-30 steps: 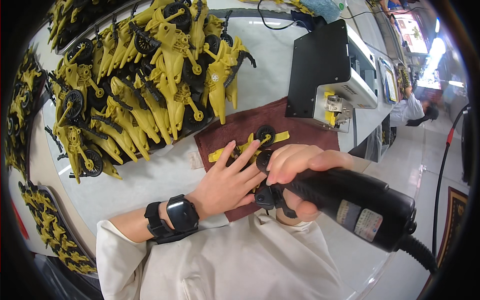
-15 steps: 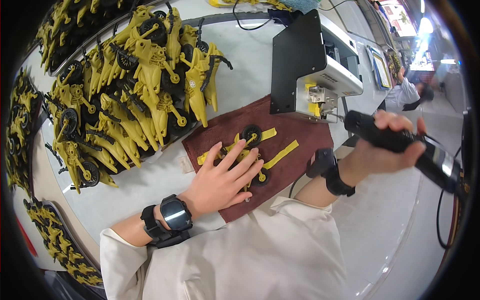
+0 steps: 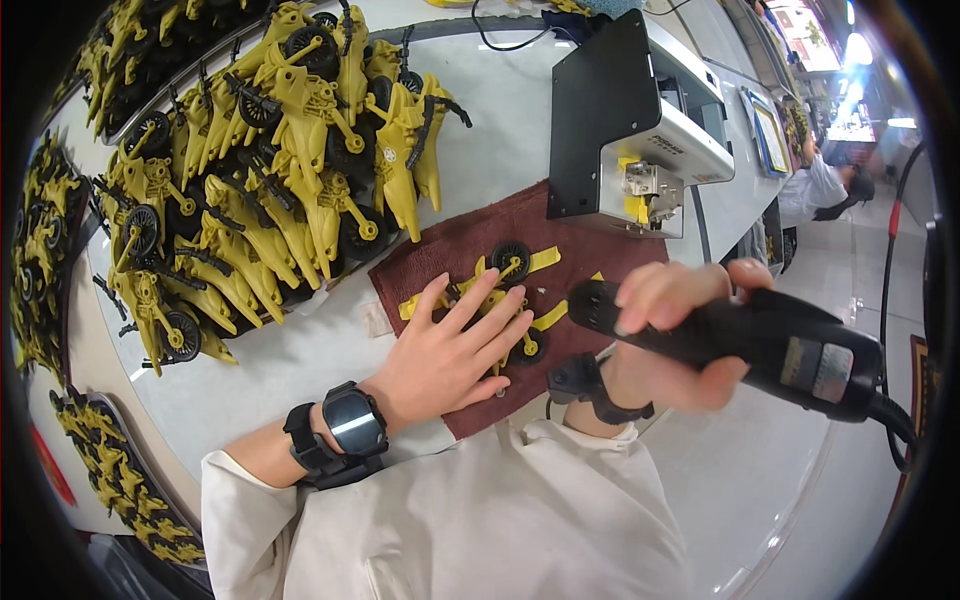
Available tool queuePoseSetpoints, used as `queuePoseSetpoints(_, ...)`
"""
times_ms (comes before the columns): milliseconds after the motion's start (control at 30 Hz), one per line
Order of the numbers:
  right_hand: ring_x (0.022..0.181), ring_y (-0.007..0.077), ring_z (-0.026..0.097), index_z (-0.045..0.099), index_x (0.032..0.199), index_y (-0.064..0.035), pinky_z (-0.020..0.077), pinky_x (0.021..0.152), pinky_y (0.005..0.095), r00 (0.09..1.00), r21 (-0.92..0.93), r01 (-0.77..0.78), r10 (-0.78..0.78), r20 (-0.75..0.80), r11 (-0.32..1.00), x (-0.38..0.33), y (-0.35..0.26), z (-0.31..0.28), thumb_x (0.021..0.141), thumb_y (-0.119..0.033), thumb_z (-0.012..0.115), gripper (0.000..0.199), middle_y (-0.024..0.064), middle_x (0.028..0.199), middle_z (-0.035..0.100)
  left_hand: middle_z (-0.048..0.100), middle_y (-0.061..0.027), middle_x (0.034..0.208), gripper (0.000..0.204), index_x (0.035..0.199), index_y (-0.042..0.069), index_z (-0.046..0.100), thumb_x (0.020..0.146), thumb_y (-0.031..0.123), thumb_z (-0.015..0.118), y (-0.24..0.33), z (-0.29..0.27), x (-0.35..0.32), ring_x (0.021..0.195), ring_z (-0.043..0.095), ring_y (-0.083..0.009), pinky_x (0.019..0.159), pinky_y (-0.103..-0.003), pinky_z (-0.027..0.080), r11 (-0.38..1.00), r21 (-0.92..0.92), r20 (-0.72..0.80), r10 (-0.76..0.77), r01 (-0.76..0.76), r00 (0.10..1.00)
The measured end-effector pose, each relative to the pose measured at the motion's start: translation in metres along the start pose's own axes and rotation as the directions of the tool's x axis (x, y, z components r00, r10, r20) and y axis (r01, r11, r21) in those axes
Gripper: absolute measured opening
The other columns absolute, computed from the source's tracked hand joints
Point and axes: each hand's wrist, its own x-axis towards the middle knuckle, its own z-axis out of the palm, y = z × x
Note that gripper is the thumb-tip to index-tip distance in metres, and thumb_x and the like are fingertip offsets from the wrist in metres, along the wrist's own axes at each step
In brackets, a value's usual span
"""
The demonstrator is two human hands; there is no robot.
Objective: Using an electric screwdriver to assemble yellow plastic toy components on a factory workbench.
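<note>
My left hand (image 3: 440,345) lies with fingers spread over a yellow toy motorcycle (image 3: 511,260), holding it down on a maroon cloth (image 3: 515,222). Black wheels and some yellow parts show around the fingers; the middle of the toy is covered by the hand. Yellow strips (image 3: 545,259) stick out beside it on the cloth. To the right, my right hand (image 3: 655,345) is wrapped round a black corded electric screwdriver (image 3: 775,350). It is held in the air, tilted, over the cloth's right side, slightly blurred; its bit cannot be made out.
A box-shaped machine (image 3: 605,125) with a black side panel and metal front stands behind the cloth. Many yellow toy motorcycles (image 3: 300,150) are heaped at the left, with more in trays (image 3: 130,480) at the far left. A power cord (image 3: 895,430) trails from the screwdriver. Another person (image 3: 812,190) is at the far right.
My right hand has moved left and nearer with the electric screwdriver, away from the machine's front and toward the toy motorcycle. The left hand stays on the toy.
</note>
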Motion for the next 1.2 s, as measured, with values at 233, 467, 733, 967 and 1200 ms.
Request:
queuePoseSetpoints(233,0.056,0.0234,0.056,0.03,0.124,0.0005,0.0468,0.053,0.0337,0.996,0.015,-0.068,0.068,-0.05,0.998,0.003,0.018,0.009,0.084,-0.047,0.063,0.07,0.0122,0.075,0.056,0.04,-0.005,0.14,0.071,0.132,0.016,0.046,0.072,0.048,0.066,-0.001,0.002,-0.002,0.132,0.033,-0.0293,0.1,-0.055,0.025,1.0,-0.021,-0.003,0.0,0.0,1.0)
queuePoseSetpoints(467,0.05,0.0215,0.052,0.033,0.123,-0.0017,0.0434,0.05,0.0354,0.992,-0.108,-0.129,0.128,-0.023,0.986,0.004,0.033,0.011,0.09,-0.048,0.047,0.059,0.0095,0.073,0.053,0.04,-0.0049,0.139,0.071,0.133,0.016,0.045,0.073,0.048,0.065,-0.003,0.001,-0.001,0.132,0.032,-0.0292,0.1,-0.055,0.025,1.0,-0.03,0.017,0.005,-0.005,1.0)
queuePoseSetpoints(733,0.049,0.0204,0.052,0.036,0.119,-0.0031,0.0435,0.049,0.0349,0.981,-0.12,-0.195,0.196,-0.007,0.973,0.005,0.04,0.011,0.087,-0.048,0.056,0.059,0.0082,0.071,0.053,0.04,-0.004,0.139,0.07,0.132,0.016,0.045,0.073,0.048,0.064,-0.002,0.0,0.001,0.132,0.032,-0.029,0.099,-0.055,0.026,1.0,-0.027,0.018,-0.005,0.005,1.0)
queuePoseSetpoints(967,0.049,0.0209,0.053,0.036,0.117,-0.0021,0.0424,0.046,0.0333,0.983,-0.161,-0.182,0.183,-0.011,0.97,0.0,0.035,0.016,0.087,-0.051,0.055,0.06,0.0088,0.071,0.054,0.041,-0.0039,0.138,0.07,0.132,0.017,0.046,0.073,0.048,0.064,-0.003,0.001,-0.001,0.131,0.033,-0.029,0.098,-0.053,0.028,1.0,-0.022,0.035,-0.01,0.011,0.999)
queuePoseSetpoints(1200,0.051,0.0186,0.048,0.043,0.122,-0.0013,0.0415,0.052,0.0338,0.935,-0.252,0.174,-0.24,-0.26,0.952,0.039,-0.038,-0.02,0.083,-0.054,0.054,0.066,0.0074,0.07,0.052,0.041,-0.0037,0.138,0.069,0.131,0.018,0.046,0.072,0.049,0.065,-0.002,-0.001,-0.001,0.13,0.033,-0.0288,0.097,-0.053,0.029,1.0,-0.001,0.032,-0.018,0.018,0.999)
